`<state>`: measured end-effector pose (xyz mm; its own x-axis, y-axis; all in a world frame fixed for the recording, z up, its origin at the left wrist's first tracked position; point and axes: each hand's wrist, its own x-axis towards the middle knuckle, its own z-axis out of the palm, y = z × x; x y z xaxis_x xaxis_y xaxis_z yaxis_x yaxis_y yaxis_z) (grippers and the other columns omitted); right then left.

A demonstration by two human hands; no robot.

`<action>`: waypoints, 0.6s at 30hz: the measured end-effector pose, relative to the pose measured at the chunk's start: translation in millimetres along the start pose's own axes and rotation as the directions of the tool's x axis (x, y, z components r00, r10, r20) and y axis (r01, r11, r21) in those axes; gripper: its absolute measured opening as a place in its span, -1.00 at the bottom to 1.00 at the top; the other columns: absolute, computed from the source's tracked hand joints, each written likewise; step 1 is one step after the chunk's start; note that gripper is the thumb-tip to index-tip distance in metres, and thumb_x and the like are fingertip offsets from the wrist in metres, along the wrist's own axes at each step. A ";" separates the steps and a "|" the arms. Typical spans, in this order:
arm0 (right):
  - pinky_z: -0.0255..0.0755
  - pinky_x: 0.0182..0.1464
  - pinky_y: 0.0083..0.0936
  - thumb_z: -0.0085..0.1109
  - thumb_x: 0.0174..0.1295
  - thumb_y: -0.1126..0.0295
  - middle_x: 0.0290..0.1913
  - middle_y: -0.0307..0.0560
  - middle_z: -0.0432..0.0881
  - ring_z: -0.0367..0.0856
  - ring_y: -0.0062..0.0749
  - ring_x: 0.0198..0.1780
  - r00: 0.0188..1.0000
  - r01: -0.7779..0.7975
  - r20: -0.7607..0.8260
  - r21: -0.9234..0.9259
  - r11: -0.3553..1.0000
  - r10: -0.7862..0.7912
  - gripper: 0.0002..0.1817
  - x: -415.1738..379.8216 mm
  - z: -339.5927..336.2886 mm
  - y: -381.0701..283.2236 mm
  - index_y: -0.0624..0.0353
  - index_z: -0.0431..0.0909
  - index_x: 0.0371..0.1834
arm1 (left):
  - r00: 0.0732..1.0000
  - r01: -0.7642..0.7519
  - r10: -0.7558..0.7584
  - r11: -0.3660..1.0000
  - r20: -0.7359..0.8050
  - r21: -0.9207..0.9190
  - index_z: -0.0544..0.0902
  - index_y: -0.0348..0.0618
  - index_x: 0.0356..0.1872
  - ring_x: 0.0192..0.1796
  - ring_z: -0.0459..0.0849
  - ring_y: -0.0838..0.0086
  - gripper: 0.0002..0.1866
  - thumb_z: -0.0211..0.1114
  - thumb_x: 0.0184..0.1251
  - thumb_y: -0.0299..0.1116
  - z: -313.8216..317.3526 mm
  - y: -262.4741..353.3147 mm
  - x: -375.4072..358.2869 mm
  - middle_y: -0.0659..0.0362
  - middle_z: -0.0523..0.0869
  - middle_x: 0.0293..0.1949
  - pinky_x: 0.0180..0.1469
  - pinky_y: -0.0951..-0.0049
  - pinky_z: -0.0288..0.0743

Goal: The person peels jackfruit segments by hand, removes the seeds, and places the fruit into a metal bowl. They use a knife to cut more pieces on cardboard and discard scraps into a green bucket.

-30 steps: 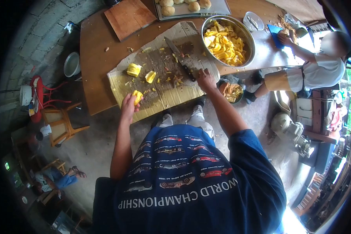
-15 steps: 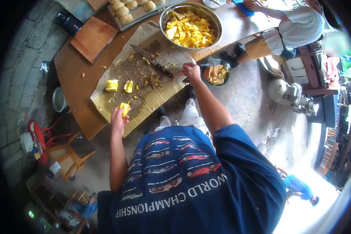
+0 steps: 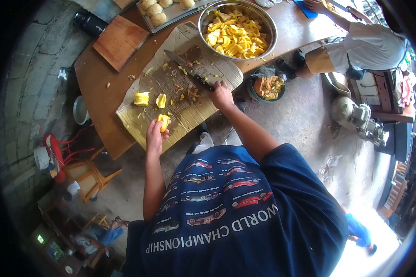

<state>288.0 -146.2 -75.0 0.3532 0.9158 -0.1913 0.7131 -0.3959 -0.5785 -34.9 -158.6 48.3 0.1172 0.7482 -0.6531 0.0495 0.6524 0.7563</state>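
My left hand [image 3: 156, 135] is closed around a yellow jackfruit piece [image 3: 163, 122] at the near edge of a flattened cardboard sheet [image 3: 189, 123]. Two more jackfruit pieces, a thick one [image 3: 141, 99] and a thinner one [image 3: 161, 100], lie on the cardboard just beyond it. A knife [image 3: 189, 69] lies flat there, its blade pointing away to the upper left. My right hand [image 3: 222, 95] has its fingers closed at the end of the black handle. Small yellow and brown scraps are scattered around the blade.
A steel bowl [image 3: 238, 58] full of yellow fruit strips stands beyond the cardboard. A tray of buns [image 3: 158, 19] and a wooden board [image 3: 120, 43] are at the back left. A waste bucket [image 3: 269, 87] sits right of the table. Another person [image 3: 374, 46] works at the far right.
My right hand has moved left and inward from the cardboard's edge to the knife handle. My left hand still holds the jackfruit piece. The whole view has shifted slightly.
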 end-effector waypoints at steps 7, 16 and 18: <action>0.61 0.14 -0.05 0.50 0.13 0.21 0.04 0.22 0.64 0.69 0.18 0.08 0.999 -0.042 0.032 0.052 0.998 0.040 -0.59 3.9 -2.0 4.8 0.21 0.68 -0.03 | 1.000 0.004 -0.004 1.000 -0.004 -0.021 0.63 -0.02 0.14 -0.31 0.61 0.68 -0.76 0.14 0.63 -0.21 12.6 -1.1 5.4 0.24 0.81 -0.04 -0.35 0.62 0.53; 0.65 0.10 -0.14 0.37 0.15 0.28 -0.08 0.20 0.80 0.80 0.07 0.01 0.981 -0.141 0.159 0.208 0.968 0.109 -0.67 13.3 -25.4 4.4 0.19 0.77 -0.05 | 0.999 0.026 -0.026 1.000 0.025 -0.006 0.60 -0.03 0.15 -0.30 0.61 0.67 -0.76 0.14 0.65 -0.21 28.2 7.5 14.6 0.21 0.82 -0.01 -0.31 0.62 0.53; 0.66 0.08 -0.15 0.35 0.16 0.29 -0.10 0.21 0.81 0.81 0.06 -0.01 0.984 -0.146 0.136 0.250 0.957 0.115 -0.68 8.7 -30.1 7.1 0.20 0.78 -0.06 | 0.999 0.025 -0.025 1.000 0.021 -0.003 0.60 -0.03 0.15 -0.30 0.61 0.67 -0.76 0.14 0.65 -0.21 28.4 7.2 14.8 0.22 0.82 0.00 -0.31 0.62 0.53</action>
<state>314.4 -143.0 -56.9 0.3472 0.8648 -0.3626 0.4798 -0.4961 -0.7237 -4.6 -146.3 45.2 0.1372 0.7287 -0.6709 0.0493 0.6714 0.7394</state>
